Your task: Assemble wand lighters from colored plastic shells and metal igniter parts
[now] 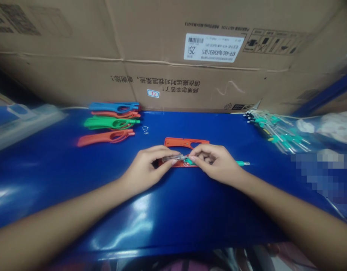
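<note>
One clear piece (176,157) pinched between left fingers (163,168); right fingers (200,163) beside it, hold unclear.

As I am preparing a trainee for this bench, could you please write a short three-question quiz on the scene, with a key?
1. Which hand holds the smoky clear part?

2. True or false: the blue handle lies farther from the person than the green handle.

3. What colour is the shell piece lying just beyond the smoky clear part?
A) blue
B) orange
C) green

Key:
1. The left hand.
2. True.
3. B.
</note>
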